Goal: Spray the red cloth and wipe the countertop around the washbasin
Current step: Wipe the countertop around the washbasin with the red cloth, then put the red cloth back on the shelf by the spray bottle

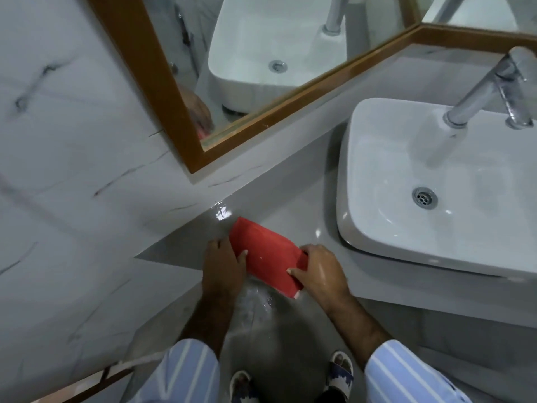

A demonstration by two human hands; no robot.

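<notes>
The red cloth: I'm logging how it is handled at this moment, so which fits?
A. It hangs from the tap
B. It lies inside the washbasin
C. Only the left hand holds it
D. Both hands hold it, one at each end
D: the left hand grips one end of the red cloth and the right hand the other, at the countertop edge left of the washbasin.

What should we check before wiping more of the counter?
1. Both hands on the red cloth: ok, left hand and right hand grip its ends.
2. Cloth over the countertop: ok.
3. Cloth damp: cannot tell.
4. Way toward the washbasin free: ok.
5. Tap off: ok, no water runs.
6. Wet patch by the wall wiped: not ok, it shines.
</notes>
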